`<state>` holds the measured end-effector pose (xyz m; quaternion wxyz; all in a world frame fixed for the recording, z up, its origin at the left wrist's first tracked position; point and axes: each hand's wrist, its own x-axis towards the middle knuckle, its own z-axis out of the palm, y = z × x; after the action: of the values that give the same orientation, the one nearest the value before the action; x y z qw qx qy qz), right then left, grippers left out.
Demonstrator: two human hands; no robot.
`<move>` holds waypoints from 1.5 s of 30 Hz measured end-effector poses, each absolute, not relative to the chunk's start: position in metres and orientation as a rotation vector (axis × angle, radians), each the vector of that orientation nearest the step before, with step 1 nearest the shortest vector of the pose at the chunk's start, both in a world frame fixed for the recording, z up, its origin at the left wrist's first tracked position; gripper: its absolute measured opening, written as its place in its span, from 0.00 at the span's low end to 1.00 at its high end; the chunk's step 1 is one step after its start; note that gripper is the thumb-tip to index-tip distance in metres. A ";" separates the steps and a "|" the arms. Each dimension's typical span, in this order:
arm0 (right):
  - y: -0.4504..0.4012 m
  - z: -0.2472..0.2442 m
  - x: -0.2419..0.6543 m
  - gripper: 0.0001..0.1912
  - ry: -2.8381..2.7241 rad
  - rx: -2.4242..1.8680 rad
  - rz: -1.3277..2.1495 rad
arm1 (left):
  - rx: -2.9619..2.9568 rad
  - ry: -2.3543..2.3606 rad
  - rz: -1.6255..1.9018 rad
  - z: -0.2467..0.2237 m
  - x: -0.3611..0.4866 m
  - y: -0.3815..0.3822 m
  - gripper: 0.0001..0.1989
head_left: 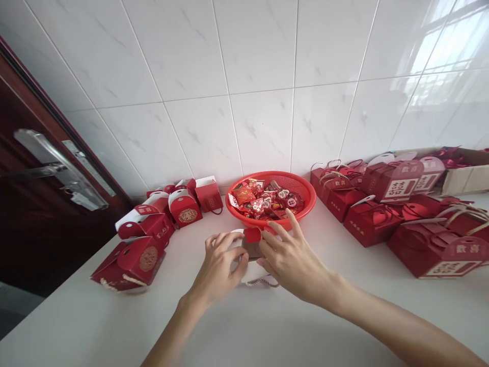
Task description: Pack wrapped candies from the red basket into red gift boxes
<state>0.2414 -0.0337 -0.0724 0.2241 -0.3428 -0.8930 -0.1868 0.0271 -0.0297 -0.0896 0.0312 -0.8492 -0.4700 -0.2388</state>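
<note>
A small gift box [254, 272] stands on the white tabletop in front of me, its near side pale and a red flap [252, 235] showing at its far edge. A twisted cord handle [263, 282] hangs down its near side. My left hand [222, 257] grips the box's left edge between thumb and fingers. On the other side, my right hand [284, 257] has its thumb and index finger closed at the right edge, by the red flap, other fingers raised. Just beyond the box sits a red plastic basket [310, 206] holding wrapped candies [263, 201]; the right fingertips overlap its near rim in view.
Several red gift boxes [147, 255] with cord handles stand at the left, some with lids up. More closed red boxes [372, 219] crowd the right side. A cardboard carton [464, 178] is at the far right. A tiled wall [263, 122] runs behind; a door handle [61, 168] is at left.
</note>
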 end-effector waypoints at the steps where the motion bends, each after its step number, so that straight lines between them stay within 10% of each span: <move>1: -0.035 -0.073 0.240 0.10 -2.458 -0.974 -0.545 | -2.619 -1.442 -0.732 -0.089 0.028 -0.030 0.15; 30: -0.040 -0.079 0.247 0.20 -2.582 -1.284 -0.338 | -2.591 -1.367 -0.824 -0.100 0.030 -0.032 0.26; 45: -0.031 -0.078 0.265 0.40 -2.671 -1.024 -0.222 | -2.682 -1.627 -0.256 -0.058 0.056 -0.053 0.22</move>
<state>0.2649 -0.0308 -0.0777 0.1358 -0.3534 -0.9224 -0.0768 0.0562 -0.0527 -0.0581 -0.0030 -0.8522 -0.5169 -0.0812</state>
